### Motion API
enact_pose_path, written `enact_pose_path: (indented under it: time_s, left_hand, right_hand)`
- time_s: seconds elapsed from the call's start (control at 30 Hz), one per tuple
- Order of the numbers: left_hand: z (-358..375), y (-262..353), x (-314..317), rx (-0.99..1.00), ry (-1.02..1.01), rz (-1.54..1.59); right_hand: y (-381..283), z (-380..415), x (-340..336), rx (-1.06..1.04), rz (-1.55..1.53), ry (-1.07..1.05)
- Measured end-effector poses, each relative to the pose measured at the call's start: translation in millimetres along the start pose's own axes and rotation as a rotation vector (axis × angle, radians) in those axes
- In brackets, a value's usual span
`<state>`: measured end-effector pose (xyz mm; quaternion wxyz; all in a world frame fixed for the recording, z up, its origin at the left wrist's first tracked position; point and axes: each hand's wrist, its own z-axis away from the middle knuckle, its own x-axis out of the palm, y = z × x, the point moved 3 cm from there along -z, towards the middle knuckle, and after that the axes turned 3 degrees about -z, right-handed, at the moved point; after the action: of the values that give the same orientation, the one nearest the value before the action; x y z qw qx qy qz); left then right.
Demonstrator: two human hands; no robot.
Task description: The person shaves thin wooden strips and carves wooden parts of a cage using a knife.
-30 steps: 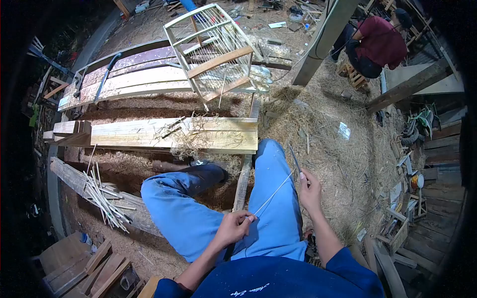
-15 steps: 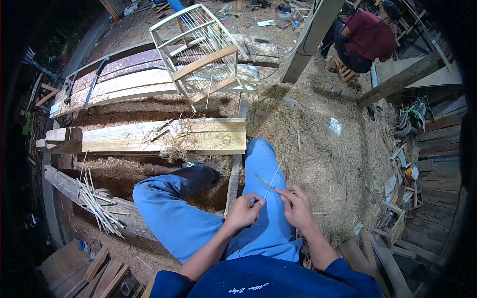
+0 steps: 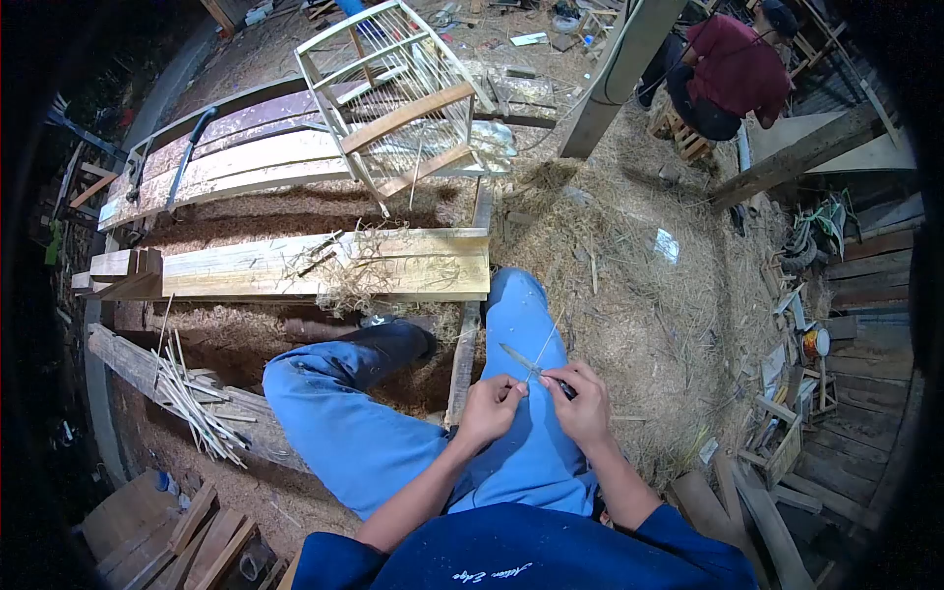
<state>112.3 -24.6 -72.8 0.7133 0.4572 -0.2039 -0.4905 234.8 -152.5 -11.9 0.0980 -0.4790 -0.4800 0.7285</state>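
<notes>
My left hand (image 3: 492, 410) is closed, pinching a thin pale stick (image 3: 548, 339) that runs up across my right thigh. In my right hand (image 3: 582, 405) is a knife (image 3: 517, 355), its dark handle in my fist and its blade pointing up and left. The blade lies across the stick just above my left fingertips. Both hands are close together over my jeans. A bundle of similar thin sticks (image 3: 197, 408) rests on a weathered plank to the left.
A wooden rack with thin bars (image 3: 408, 113) stands on the far bench beside a handsaw (image 3: 190, 157). Shavings lie on the near plank (image 3: 226, 270). A wooden post (image 3: 610, 93) rises ahead. Another person (image 3: 733, 69) sits at the upper right.
My right hand has drawn slightly down and left, bringing the knife closer to my left hand. More of the dark handle shows now. The left hand still pinches the stick.
</notes>
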Motion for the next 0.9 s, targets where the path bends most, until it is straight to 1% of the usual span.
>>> enact_pose_path:
  time_s: [0.13, 0.23, 0.37, 0.43, 0.5, 0.57, 0.67, 0.73, 0.83, 0.9]
  left_hand:
    - [15, 9, -12, -0.011, -0.010, 0.000]
    - [31, 8, -24, -0.032, -0.056, -0.060]
    - [56, -16, -40, -0.074, -0.115, 0.032]
    - [65, -20, -47, -0.077, -0.129, 0.083]
    - [73, -22, -54, -0.124, -0.137, 0.121]
    - [70, -19, -55, -0.127, -0.117, 0.107]
    - [56, -8, -47, -0.141, -0.103, 0.104]
    - [40, 3, -34, -0.145, -0.118, 0.115]
    - [16, 18, -15, -0.165, -0.097, 0.097]
    - [4, 19, -5, -0.157, -0.089, 0.147]
  right_hand:
    - [4, -1, 5, 0.008, -0.021, 0.050]
    - [9, -4, 7, 0.026, -0.034, 0.068]
    - [17, -13, 7, 0.065, 0.030, 0.066]
    - [27, -22, 6, 0.136, 0.082, 0.064]
    - [36, -33, 7, 0.122, 0.051, 0.086]
    - [38, -35, 8, 0.102, 0.018, 0.100]
    - [30, -33, 9, 0.093, 0.009, 0.037]
    - [20, -23, 11, -0.080, 0.024, 0.037]
    - [5, -8, 8, -0.072, 0.035, -0.010]
    - [6, -2, 5, -0.090, 0.045, -0.008]
